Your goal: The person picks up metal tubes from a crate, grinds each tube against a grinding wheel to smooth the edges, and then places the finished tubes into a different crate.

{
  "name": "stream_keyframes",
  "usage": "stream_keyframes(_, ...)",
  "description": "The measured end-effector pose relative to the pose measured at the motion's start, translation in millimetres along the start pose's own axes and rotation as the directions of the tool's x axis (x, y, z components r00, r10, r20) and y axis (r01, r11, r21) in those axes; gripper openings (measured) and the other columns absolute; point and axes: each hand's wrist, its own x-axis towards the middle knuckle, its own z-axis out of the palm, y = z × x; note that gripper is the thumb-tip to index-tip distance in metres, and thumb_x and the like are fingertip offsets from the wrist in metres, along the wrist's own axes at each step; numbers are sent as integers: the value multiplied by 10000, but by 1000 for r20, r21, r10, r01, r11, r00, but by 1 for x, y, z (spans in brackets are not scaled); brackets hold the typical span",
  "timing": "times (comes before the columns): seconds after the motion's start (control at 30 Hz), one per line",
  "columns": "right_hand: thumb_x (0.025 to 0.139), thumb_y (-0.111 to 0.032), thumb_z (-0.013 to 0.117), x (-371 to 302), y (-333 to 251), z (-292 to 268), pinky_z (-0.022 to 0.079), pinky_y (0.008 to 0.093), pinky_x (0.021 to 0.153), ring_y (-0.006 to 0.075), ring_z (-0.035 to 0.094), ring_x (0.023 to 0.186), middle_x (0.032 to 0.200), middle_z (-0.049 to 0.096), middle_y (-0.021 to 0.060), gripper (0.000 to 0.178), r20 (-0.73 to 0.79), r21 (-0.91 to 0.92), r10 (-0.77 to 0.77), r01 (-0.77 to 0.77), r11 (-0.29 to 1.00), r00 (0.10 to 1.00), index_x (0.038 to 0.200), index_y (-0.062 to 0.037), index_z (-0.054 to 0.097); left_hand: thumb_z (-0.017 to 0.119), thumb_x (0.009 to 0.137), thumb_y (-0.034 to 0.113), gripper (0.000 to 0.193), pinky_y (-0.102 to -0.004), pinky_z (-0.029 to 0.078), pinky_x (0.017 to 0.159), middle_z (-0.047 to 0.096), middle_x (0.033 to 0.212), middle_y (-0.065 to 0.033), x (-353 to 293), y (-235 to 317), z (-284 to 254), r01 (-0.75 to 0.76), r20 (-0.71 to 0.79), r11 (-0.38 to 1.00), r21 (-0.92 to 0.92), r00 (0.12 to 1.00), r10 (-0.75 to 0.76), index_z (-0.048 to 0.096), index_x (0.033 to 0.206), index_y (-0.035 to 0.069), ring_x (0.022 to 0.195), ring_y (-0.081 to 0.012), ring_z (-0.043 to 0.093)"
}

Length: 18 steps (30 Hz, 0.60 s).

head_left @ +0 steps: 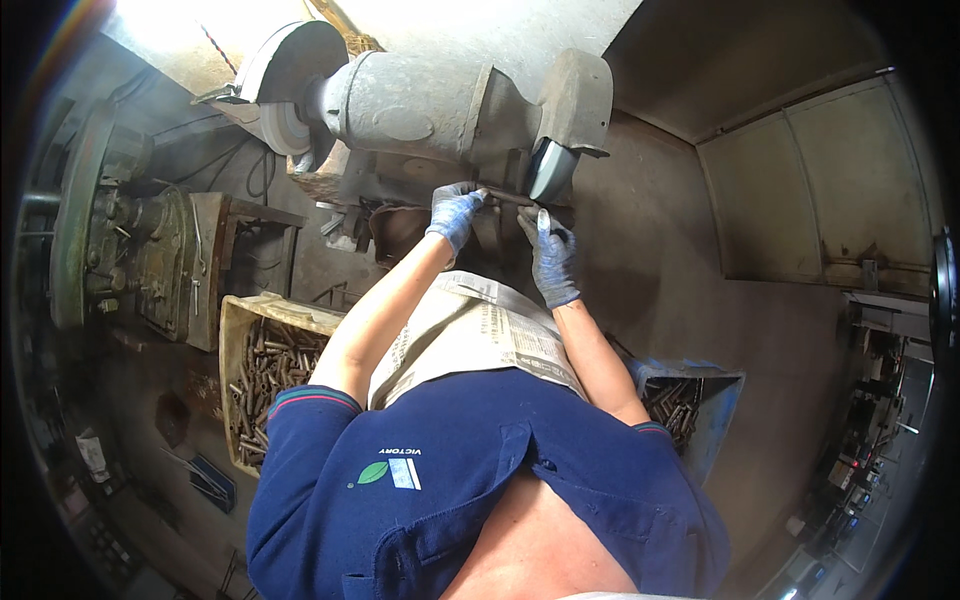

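Observation:
Between my gloved hands lies a short dark metal rod (511,197), held roughly level. My left hand (457,215) pinches its left end; my right hand (550,252) has its fingertips closed at the other end. Both gloves are blue and grey, dirty at the fingers. Just above the rod's right end is the grinding wheel (553,172) of a grey grinder (420,105); the rod's right end appears to meet its lower edge, though actual contact is hard to make out. A metal guard (577,97) covers the wheel's top.
A second wheel (284,128) sits at the grinder's left. A yellowish bin (235,375) of metal rods stands at my left, a blue bin (722,410) of similar pieces at my right. Newspaper (480,320) covers my lap. A greenish machine (150,250) stands far left.

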Motion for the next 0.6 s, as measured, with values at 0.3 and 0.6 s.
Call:
stream_keyframes(0.3,869,-85,551,-67,-45,12,398,380,987,265,511,1131,1237,496,158,269,377,-500,-458,594,631,805,1100,47,594,641,816,35,157,-199,464,658,658,829,-30,-79,21,-16,-225,140,974,14,965,221,652,959,-31,720,-54,558)
stream_keyframes(0.6,774,-153,649,-129,-99,21,396,377,964,308,518,1121,1139,570,178,339,460,-697,-561,671,252,688,1062,23,627,626,820,-1,163,-208,495,694,667,849,-54,-118,33,0,-287,338,958,-7,901,273,645,977,-37,751,-60,578)
